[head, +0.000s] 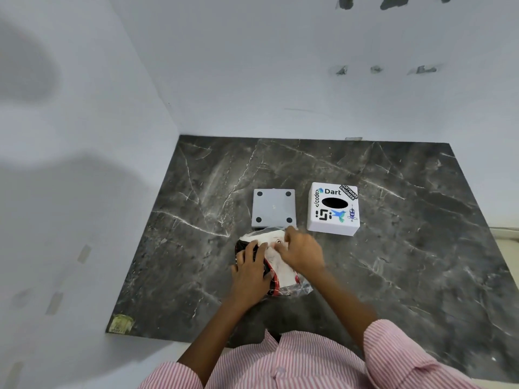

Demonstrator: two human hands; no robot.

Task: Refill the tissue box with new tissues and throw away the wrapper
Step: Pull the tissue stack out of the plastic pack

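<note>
Your left hand (250, 269) lies spread flat on the tissue pack (276, 265), which sits on the dark marble counter (407, 248) directly beneath both hands. Your right hand (302, 249) pinches its clear, crinkled, red-and-black-printed wrapper.

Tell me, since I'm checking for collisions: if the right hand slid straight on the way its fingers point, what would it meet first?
Probably the grey base plate. The right hand rests on the tissue pack, fingers pointing up-left toward the plate's near edge, just beyond the pack.
</note>
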